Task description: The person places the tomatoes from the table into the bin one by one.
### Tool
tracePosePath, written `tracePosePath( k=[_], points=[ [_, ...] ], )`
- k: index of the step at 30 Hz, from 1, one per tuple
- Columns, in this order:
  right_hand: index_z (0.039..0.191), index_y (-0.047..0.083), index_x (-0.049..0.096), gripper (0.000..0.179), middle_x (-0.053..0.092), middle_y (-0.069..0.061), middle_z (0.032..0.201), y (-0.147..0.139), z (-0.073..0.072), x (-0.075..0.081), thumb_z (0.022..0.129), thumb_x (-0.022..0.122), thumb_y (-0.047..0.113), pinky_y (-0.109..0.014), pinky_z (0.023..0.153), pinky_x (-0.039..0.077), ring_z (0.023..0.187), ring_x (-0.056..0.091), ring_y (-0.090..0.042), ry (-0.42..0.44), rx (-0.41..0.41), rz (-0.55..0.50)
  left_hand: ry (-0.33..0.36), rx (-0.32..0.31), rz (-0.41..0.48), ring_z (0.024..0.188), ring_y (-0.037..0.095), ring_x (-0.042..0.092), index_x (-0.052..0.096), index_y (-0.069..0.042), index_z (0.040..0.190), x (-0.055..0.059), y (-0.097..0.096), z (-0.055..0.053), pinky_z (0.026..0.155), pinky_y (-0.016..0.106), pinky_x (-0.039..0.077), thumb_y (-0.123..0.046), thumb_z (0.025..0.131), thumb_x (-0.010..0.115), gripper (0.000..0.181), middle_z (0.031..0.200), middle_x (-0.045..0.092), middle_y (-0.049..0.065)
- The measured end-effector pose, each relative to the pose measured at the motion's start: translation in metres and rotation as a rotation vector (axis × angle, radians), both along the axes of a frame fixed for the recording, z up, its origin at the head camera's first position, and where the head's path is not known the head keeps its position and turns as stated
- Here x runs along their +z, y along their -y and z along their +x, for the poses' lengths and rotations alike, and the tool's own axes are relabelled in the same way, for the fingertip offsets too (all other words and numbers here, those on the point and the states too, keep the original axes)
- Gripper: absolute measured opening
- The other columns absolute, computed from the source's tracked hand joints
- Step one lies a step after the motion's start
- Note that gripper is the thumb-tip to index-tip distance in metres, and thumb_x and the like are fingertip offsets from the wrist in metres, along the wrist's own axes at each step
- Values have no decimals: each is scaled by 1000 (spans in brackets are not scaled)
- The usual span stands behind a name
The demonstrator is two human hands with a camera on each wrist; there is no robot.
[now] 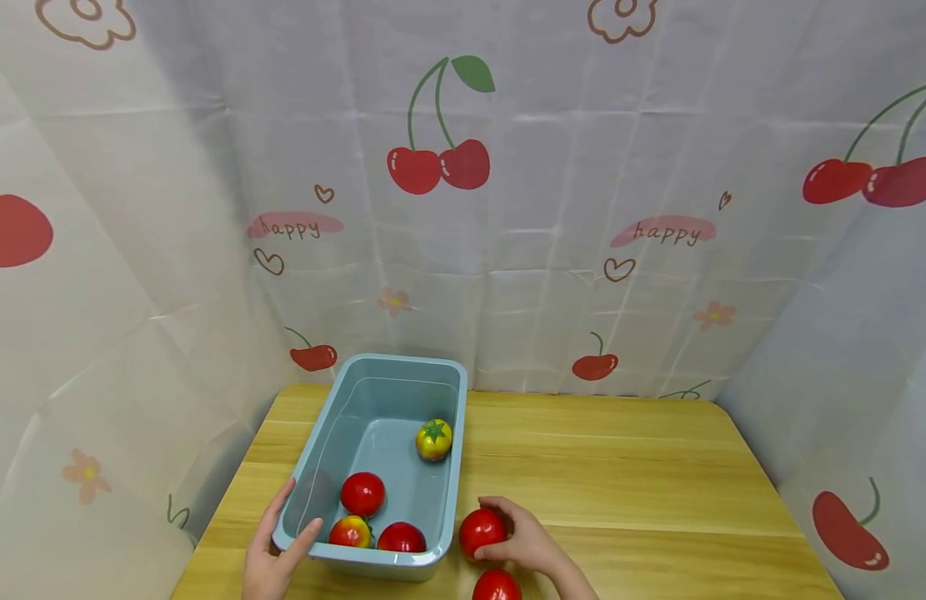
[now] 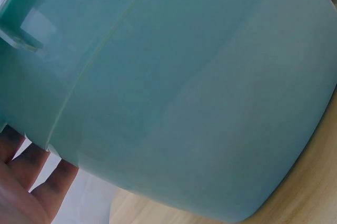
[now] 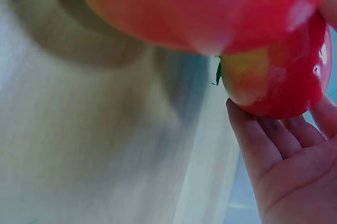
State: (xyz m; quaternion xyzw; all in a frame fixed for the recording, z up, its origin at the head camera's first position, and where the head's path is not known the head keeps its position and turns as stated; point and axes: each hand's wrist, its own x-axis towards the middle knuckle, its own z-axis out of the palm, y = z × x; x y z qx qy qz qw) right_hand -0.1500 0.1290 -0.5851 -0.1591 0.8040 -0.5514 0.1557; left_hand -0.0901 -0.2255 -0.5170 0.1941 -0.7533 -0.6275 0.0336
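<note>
My right hand (image 1: 528,537) grips a red tomato (image 1: 479,532) beside the tub's right wall, thumb on the near side and fingers round the far side. The right wrist view shows the held tomato (image 3: 276,76) with a yellowish patch and a bit of green stem. A second red tomato (image 1: 497,586) lies nearer the front edge and looms large in that wrist view. My left hand (image 1: 273,542) holds the near left corner of a light blue plastic tub (image 1: 460,450), its fingers (image 2: 55,187) against the outer wall.
Inside the tub, two red tomatoes (image 1: 362,494) and a red-yellow one (image 1: 350,532) lie near the front; a yellow one with a green star-shaped top (image 1: 434,440) sits by the right wall. The wooden table (image 1: 620,467) meets printed curtains (image 1: 538,250) behind and at both sides.
</note>
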Motion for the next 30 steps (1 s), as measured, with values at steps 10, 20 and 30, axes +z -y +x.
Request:
tracePosePath(
  k=[10, 20, 30],
  points=[
    [135, 0, 45, 71, 49, -20, 133, -6, -4, 13, 76, 79, 21, -43, 89, 50, 113, 52, -34, -25, -9, -29, 7, 3, 8, 127, 40, 32, 26, -23, 149, 1, 0, 1, 97, 50, 35, -48, 79, 71, 87, 151, 23, 17],
    [135, 4, 46, 68, 48, -21, 134, -13, -5, 30, 77, 78, 21, -44, 91, 49, 113, 52, -32, -27, -28, -49, 5, 5, 1, 127, 40, 33, 26, -23, 149, 1, 0, 1, 98, 49, 35, -48, 79, 71, 87, 151, 23, 17],
    [135, 4, 46, 67, 48, -21, 134, -17, -6, 47, 78, 77, 21, -45, 93, 48, 115, 52, -33, -45, -28, -71, -1, 6, 0, 126, 38, 33, 27, -23, 149, 1, -1, 0, 99, 50, 35, -47, 79, 71, 86, 151, 24, 16]
  ],
)
